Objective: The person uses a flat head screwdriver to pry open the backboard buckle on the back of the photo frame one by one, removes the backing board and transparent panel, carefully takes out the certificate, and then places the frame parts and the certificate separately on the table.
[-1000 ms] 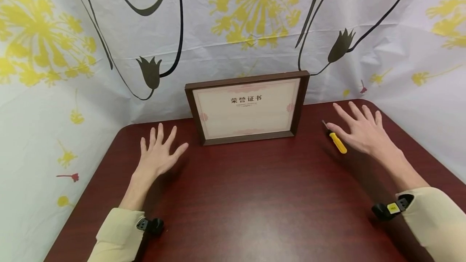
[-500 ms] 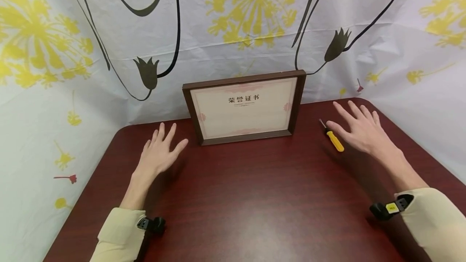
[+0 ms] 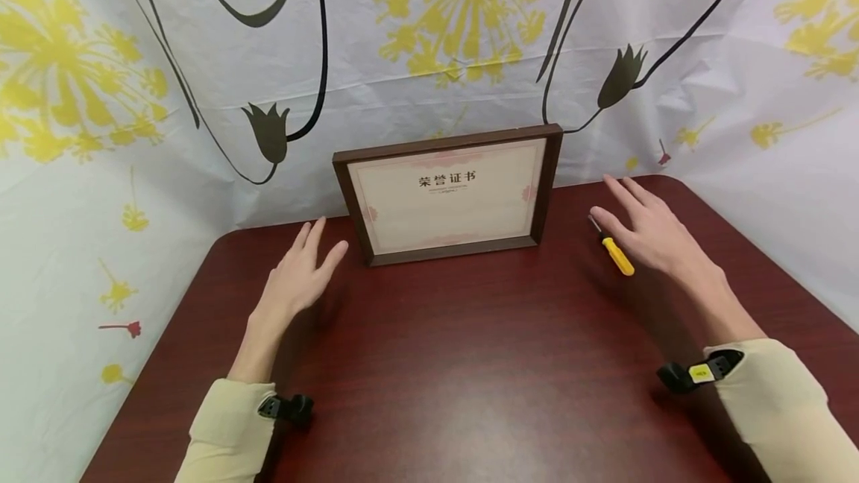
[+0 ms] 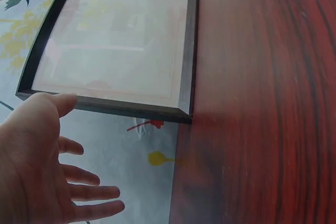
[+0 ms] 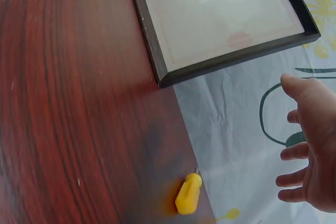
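Observation:
A brown picture frame (image 3: 456,251) with a white certificate behind its front stands upright at the back of the table, leaning slightly. My left hand (image 3: 295,278) hovers left of it, fingers extended, holding nothing. In the left wrist view the thumb of that hand (image 4: 31,156) overlaps the frame's side edge (image 4: 131,106). On the other side my right hand (image 3: 654,233) is raised over the table, fingers extended and also holding nothing. A screwdriver (image 3: 617,256) with a yellow handle lies below its thumb. The right wrist view shows the screwdriver's handle (image 5: 188,195) beyond the frame's corner.
The dark red wood-grain table (image 3: 429,364) has rounded back corners. A white cloth (image 3: 376,36) printed with yellow flowers and dark stems hangs close behind and along both sides. Each wrist wears a strap with a small black camera (image 3: 295,408).
My left hand has turned more sideways, its fingers closer together. The right hand has shifted left toward the picture frame and turned palm-inward. Frame and screwdriver stay put; the head view shifts slightly.

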Demonstrator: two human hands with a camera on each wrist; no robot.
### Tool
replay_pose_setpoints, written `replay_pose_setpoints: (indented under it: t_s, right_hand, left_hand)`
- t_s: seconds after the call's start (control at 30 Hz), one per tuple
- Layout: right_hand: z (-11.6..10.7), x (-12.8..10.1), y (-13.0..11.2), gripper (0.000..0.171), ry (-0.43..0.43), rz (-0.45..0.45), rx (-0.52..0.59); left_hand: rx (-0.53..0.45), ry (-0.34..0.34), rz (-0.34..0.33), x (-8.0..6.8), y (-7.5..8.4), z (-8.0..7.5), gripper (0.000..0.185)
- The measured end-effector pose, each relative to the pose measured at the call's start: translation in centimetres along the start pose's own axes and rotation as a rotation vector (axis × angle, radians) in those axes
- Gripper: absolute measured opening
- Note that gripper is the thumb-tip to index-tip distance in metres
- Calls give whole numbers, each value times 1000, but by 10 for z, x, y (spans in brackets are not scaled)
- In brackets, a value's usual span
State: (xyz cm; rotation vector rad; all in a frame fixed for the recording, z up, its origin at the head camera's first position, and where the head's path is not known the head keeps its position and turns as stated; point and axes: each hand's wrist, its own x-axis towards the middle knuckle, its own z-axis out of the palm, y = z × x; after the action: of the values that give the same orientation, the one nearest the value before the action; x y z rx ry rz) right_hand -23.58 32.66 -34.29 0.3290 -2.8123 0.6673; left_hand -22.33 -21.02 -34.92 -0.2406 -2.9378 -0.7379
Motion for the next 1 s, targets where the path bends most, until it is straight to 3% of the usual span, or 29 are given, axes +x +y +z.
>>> replay_pose_setpoints:
  t_s: [0.27, 0.7, 1.0]
  right_hand:
    - [7, 8, -14, 72, -14, -14, 99]
    - [31, 29, -44, 63, 56, -100, 176]
    - [48, 39, -56, 44, 89, -159, 208]
  left_hand:
    - [-101, 50, 22, 9, 12, 4, 75]
    - [-266, 44, 55, 28, 23, 13, 66]
    - [-325, 67, 77, 36, 30, 18, 57]
